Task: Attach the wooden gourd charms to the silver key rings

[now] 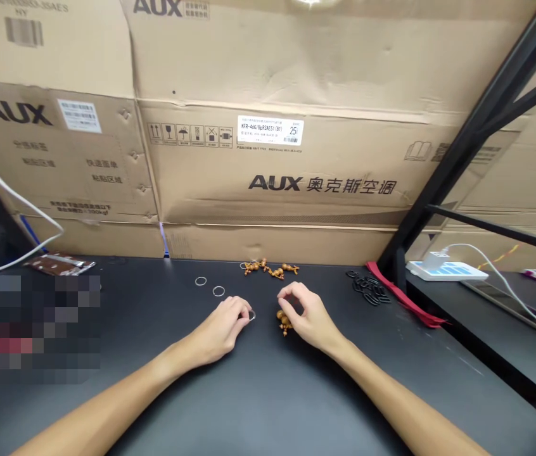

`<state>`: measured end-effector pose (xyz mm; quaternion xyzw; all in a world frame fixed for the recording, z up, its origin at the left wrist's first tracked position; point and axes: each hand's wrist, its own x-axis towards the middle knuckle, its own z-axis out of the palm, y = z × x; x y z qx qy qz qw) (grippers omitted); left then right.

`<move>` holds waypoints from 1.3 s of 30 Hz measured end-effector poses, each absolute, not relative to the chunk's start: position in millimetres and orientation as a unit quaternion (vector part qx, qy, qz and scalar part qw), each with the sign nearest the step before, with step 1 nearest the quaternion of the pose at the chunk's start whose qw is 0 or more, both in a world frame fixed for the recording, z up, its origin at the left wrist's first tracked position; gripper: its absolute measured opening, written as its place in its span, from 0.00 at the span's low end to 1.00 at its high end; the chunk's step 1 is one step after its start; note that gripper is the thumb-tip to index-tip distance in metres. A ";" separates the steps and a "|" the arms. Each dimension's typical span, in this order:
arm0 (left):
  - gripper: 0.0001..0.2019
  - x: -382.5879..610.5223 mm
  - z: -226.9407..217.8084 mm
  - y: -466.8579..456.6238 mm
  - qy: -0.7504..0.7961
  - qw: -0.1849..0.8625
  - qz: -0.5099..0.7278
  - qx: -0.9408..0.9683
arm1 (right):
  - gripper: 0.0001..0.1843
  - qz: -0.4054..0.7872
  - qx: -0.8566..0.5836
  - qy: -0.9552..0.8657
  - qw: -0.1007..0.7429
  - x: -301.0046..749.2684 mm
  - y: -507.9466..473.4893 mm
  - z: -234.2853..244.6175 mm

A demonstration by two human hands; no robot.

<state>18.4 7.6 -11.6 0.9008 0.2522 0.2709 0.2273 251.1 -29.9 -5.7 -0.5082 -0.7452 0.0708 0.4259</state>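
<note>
The left hand [218, 330] pinches a thin metal ring [251, 315] in its fingertips above the black table [268, 405]. The right hand [308, 316] curls at a knobbly cluster of brown wooden beads [284, 322]; whether it grips them is hard to tell. Two more rings [218, 291] and another bead cluster [270, 269] lie farther ahead.

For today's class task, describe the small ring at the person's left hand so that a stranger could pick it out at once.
Beyond the black tabletop stands a wall of AUX cartons. On the tabletop, find the person's left hand. The small ring sits at its fingertips, while two similar rings lie apart from any hand, farther back.
</note>
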 end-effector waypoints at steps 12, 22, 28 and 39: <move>0.07 17.3 -7.0 3.1 0.254 0.230 0.266 0.901 | 0.27 0.152 -0.438 -0.856 0.227 277.7 -48.9 21.4; 0.07 17.5 -8.0 4.5 0.250 0.221 0.264 0.905 | 0.16 0.131 -0.439 -0.865 0.204 280.6 -40.0 5.6; 0.07 18.6 -8.1 4.1 0.249 0.220 0.268 0.904 | 0.12 0.060 -0.447 -0.865 0.222 264.8 -37.9 -3.1; 0.07 19.6 -7.6 4.1 0.257 0.213 0.263 0.905 | 0.10 0.011 -0.435 -0.872 0.225 241.2 -41.2 -7.5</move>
